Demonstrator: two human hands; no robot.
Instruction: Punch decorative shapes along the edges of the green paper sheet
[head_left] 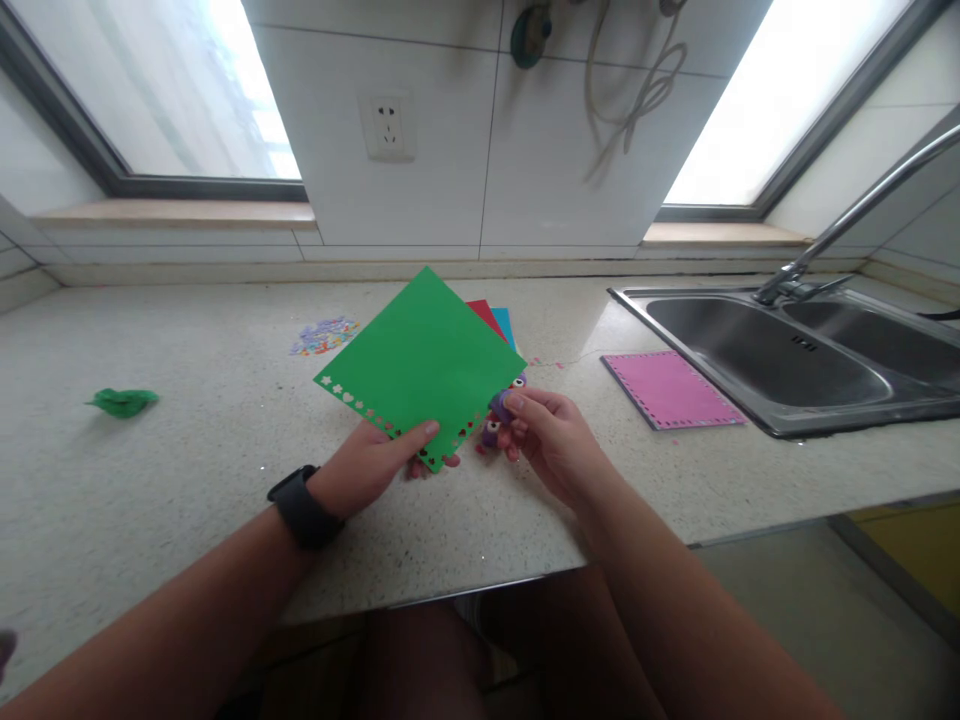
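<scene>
— Fingers [420, 432] of the left hand [371, 465] pinch the near corner of the green paper sheet [424, 362], thumb on top, the rest underneath. Why hold it there?

— That corner grip keeps the sheet lifted and tilted up off the countertop [187, 400], and it seems to leave the edges free. Small star and heart cut-outs run along both edges that meet at the pinched corner, so the edge beside the fingers faces the other hand.

— And the right hand [551, 440]?

— Its fingers are curled tight around a small purple punch [499, 408], thumb pressing on top. The punch sits right at the sheet's edge, just beside the left fingertips. I can't tell whether the paper is actually inside its slot.

— How are the arms set?

— Both forearms come in from below and converge, wrists low over the counter. The left wrist wears a black watch [302, 506]; the right wrist is bent inward toward the sheet.

— What lies around the fingers?

— Behind the green sheet, red and blue sheets [499, 320] peek out. Well to the right lies a pink sheet [670, 388], just beside the sink [787, 360]. Beyond the left hand sits a pile of coloured punched bits [324, 335], and far to its left a crumpled green scrap [122, 401].
</scene>
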